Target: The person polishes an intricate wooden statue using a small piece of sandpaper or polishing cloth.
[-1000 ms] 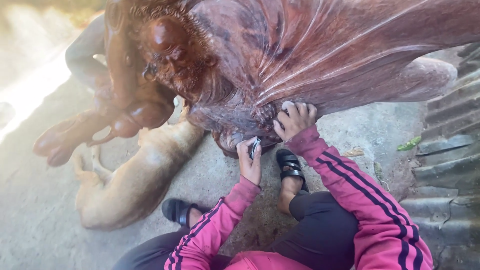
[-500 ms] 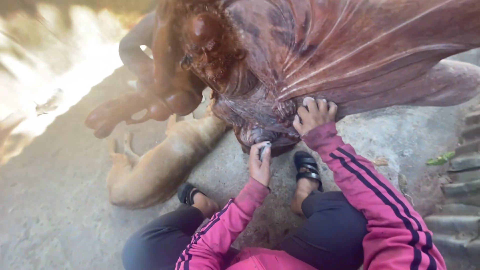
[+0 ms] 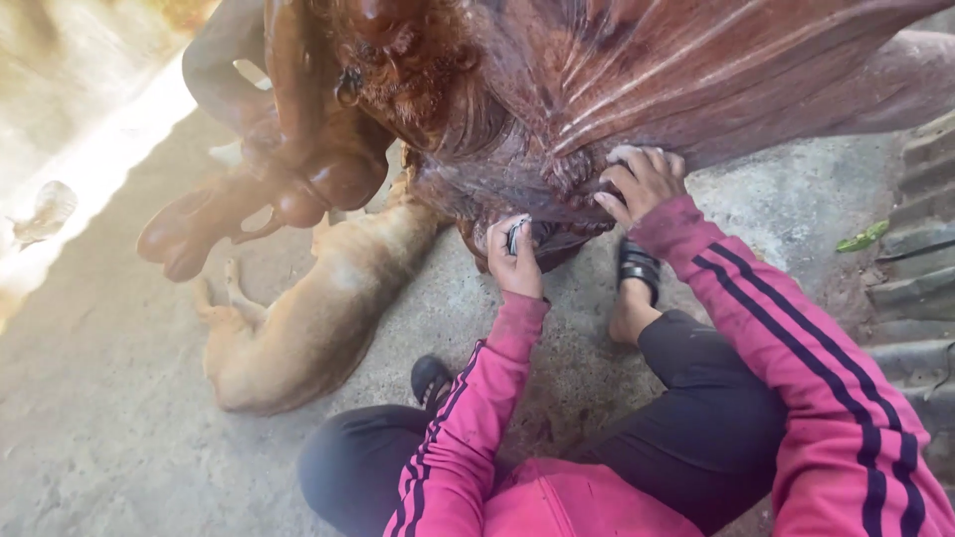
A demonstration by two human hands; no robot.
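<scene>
A big reddish-brown carved wooden sculpture (image 3: 557, 89) fills the top of the head view. My left hand (image 3: 514, 261) is closed around a small dark tool (image 3: 514, 236) and presses it against the underside of the carving. My right hand (image 3: 642, 181) rests flat against the carved surface a little to the right, fingers spread over the wood. Both arms wear pink sleeves with dark stripes. I am squatting, with black trousers and dark sandals (image 3: 638, 268) on my feet.
A tan dog (image 3: 313, 318) lies on the concrete floor (image 3: 99, 418) left of my knees, just under the sculpture's carved arm (image 3: 239, 214). Grey corrugated sheets (image 3: 920, 259) are stacked at the right edge. Bright sunlight washes out the upper left.
The view has shifted, so the sculpture, the dog and my hands sit further right in the picture. Both hands remain on the same part of the carving.
</scene>
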